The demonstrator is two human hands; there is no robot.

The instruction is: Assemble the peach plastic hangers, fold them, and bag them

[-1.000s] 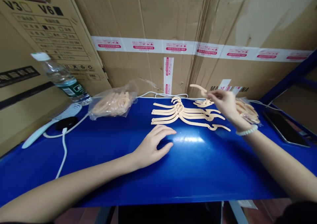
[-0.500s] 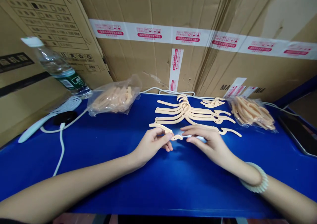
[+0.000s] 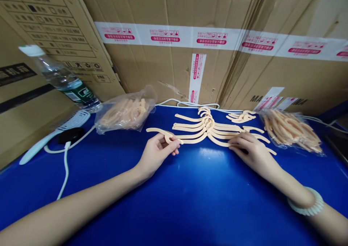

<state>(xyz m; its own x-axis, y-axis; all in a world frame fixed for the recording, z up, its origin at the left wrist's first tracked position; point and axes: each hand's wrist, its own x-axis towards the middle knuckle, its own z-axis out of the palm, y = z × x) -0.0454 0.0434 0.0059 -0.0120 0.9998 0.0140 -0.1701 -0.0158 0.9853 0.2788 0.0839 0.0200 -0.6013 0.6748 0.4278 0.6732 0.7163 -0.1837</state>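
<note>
My left hand [image 3: 159, 148] pinches a peach-coloured plastic hanger piece [image 3: 156, 130] that curves out to the left past the fingers. Its hooked end [image 3: 176, 140] shows at the thumb. Farther right, my right hand [image 3: 251, 148] has its fingers closed over the right end of the lowest row of pieces; the fingertips partly hide the part they grip. Between and behind the hands lie several flat hanger arms [image 3: 190, 138] in rows, with hooks [image 3: 205, 112] bunched at the middle. Small curved pieces stick out at the rows' right ends.
Loose pieces [image 3: 240, 116] lie at the back. Clear bags of similar parts stand left [image 3: 122, 111] and right [image 3: 293, 130]. At left are a water bottle [image 3: 73, 88], a hairbrush [image 3: 40, 144] and a black round device [image 3: 70, 135] with a white cable. Cardboard boxes [image 3: 152, 72] wall the blue table [image 3: 190, 202].
My hands have moved apart. The left has gone left, still holding its hanger piece; the right has gone right to the ends of the laid-out rows. The view has shifted slightly.
</note>
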